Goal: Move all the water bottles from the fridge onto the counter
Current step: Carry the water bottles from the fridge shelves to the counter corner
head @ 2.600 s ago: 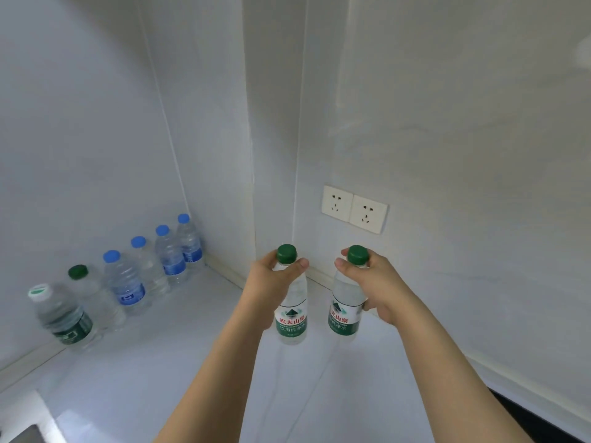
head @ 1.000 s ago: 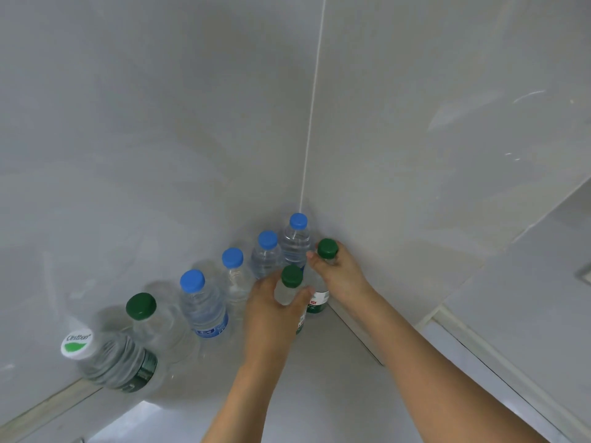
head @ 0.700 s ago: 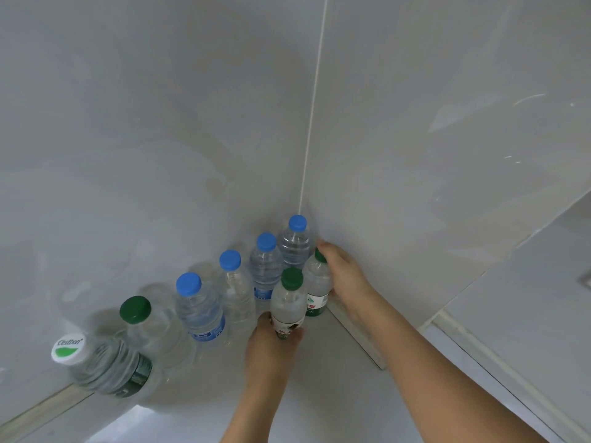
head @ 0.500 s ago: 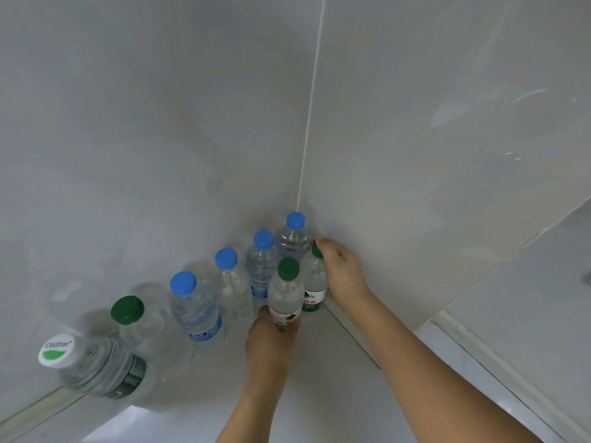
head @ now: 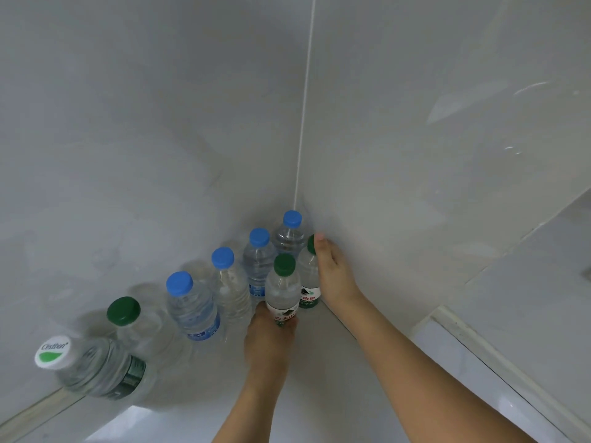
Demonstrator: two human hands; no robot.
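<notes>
1. Two grey wall panels (head: 160,123) meet in a white corner seam (head: 302,123), the landmark for everything below.
2. One pale counter (head: 319,394) spreads out from the foot of that seam towards the camera.
3. One big bottle with a white printed cap (head: 96,369) stands farthest from the seam, at the left end of a row along the left wall panel.
4. One clear bottle with a large green cap (head: 134,324) is next in the row, a step nearer the seam.
5. Four blue-capped bottles follow: the first (head: 192,302), the second (head: 228,282), the third (head: 257,260), and the fourth (head: 289,233) right at the foot of the seam.
6. Two green-capped bottles with red-and-green labels stand in front of the row, close to the seam: the front green-capped bottle (head: 283,289) just before the third blue one, and the rear green-capped bottle (head: 308,276) to the right of the fourth, by the right wall panel.
7. Left hand (head: 268,334) reaches from below and grips the front green-capped bottle low on its label, fingers curled round its base.
8. Right hand (head: 332,273) lies along the right side of the rear green-capped bottle, thumb tip at the cap; I cannot tell how its fingers lie, as they are hidden behind the bottle.
</notes>
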